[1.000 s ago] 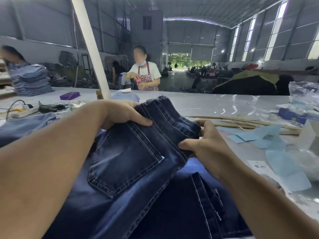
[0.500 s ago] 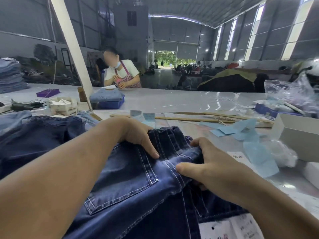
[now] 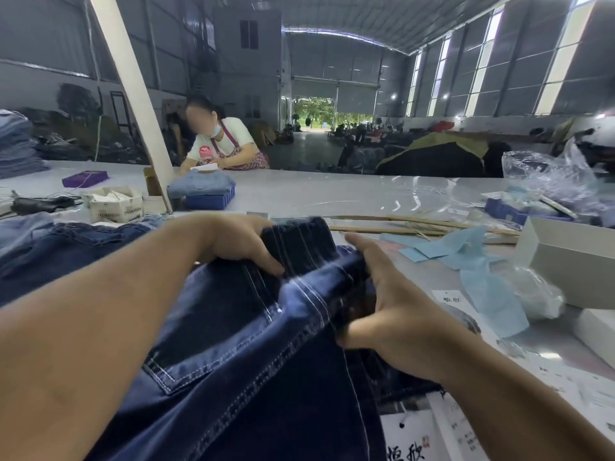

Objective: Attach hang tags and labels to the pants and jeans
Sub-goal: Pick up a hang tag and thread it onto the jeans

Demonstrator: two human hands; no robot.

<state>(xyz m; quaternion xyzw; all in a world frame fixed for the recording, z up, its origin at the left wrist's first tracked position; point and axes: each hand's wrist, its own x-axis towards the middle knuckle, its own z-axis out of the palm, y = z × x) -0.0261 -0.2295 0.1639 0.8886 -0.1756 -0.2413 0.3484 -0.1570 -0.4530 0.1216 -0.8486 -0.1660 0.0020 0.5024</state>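
I have the dark jeans (image 3: 233,344) on the counter (image 3: 332,194), my left hand (image 3: 246,244) pinching the waistband and my right hand (image 3: 376,307) grasping its folded edge. I should keep that band taut and flat for tagging.

**Both hands clamped on the waistband**

The left hand (image 3: 244,242) curled over the jeans (image 3: 239,331) waistband, thumb pressed down on top. The right hand (image 3: 382,304) gripped the same band from the side, thumb underneath. Both forearms reached forward, bare.
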